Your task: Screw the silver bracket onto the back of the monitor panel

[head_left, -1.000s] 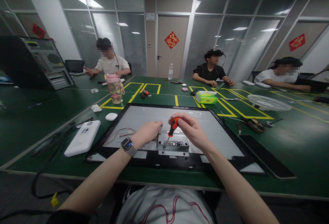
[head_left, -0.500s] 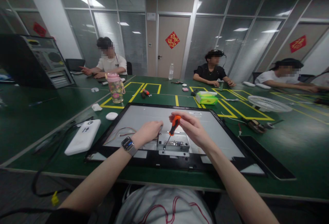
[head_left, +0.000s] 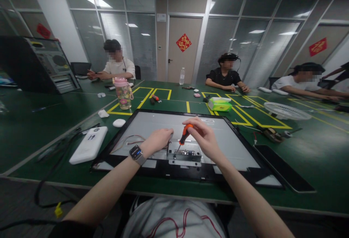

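Observation:
An orange and black screwdriver (head_left: 185, 132) leans in my right hand (head_left: 203, 136), which is closed around the top of its handle. Its shaft slants down to the left, the tip at the left end of a silver metal bracket (head_left: 188, 159). My left hand (head_left: 158, 140) has its fingers closed at the bracket's upper left corner; the fingertips are partly hidden. Under both hands lies a flat screen panel (head_left: 226, 141) with a grey back and black frame. Thin wires (head_left: 127, 141) run over it beside my left wrist.
Left of the panel are a white power bank (head_left: 88, 145), a black cable and a pink-lidded bottle (head_left: 122, 94). A black phone-like slab (head_left: 283, 167) lies to the right. Beyond stand a green tissue pack (head_left: 219, 104) and a white round grille (head_left: 286, 110). Several people sit across the table.
My right hand has turned slightly around the screwdriver handle, its fingers shifting their hold. The screwdriver tip stays at the same place on the bracket. My left hand has barely moved.

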{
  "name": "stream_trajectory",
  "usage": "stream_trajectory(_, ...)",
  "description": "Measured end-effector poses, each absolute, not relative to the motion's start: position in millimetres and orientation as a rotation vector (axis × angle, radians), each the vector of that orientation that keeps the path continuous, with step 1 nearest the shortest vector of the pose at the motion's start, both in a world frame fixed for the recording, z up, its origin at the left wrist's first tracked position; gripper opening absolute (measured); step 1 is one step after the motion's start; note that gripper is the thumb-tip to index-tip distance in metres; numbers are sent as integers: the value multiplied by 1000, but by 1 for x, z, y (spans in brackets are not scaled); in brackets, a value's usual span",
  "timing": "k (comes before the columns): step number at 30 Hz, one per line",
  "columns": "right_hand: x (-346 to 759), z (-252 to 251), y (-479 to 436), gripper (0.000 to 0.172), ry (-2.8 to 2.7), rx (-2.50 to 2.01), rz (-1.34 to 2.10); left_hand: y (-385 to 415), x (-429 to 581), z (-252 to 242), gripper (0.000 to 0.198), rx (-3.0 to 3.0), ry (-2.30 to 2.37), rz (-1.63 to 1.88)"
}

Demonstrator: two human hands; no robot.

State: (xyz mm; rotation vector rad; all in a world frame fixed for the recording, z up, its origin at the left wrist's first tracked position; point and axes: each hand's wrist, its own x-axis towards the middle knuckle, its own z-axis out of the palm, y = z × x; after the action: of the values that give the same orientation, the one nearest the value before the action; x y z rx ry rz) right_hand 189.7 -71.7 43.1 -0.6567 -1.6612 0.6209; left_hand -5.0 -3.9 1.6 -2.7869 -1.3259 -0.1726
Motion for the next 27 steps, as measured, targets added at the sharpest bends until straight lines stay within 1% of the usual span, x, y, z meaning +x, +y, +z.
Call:
stream_trajectory(2,190,40,-69,11,-1583,-661,614,-4,-5,2,22,-2789,-1324,-168)
stream_trajectory(3,190,38,-67,11,-1555,-665,630,-4,-5,2,22,-2790,-1322,-165)
stream_trajectory(7,193,31,-61,15,-1501,-657,840,-4,-5,1,24,-2789,-1322,-163)
stream_trajectory(10,194,28,-59,23,-1478,-608,972,-3,-5,0,23,-2788,-1321,-164)
stream_trajectory(12,193,28,-59,22,-1480,-583,1005,-3,-5,-1,22,-2790,-1322,-161)
stream_trajectory(17,193,31,-62,19,-1564,-544,1018,-2,-5,-1,21,-2794,-1331,-169)
stream_trajectory(21,193,35,-66,26,-1602,-548,1068,-3,-5,0,23,-2803,-1345,-176)
stream_trajectory(24,192,38,-68,31,-1646,-554,978,-4,-5,1,23,-2808,-1356,-179)
stream_trajectory(27,190,37,-68,29,-1649,-588,883,-4,-5,1,22,-2812,-1365,-176)
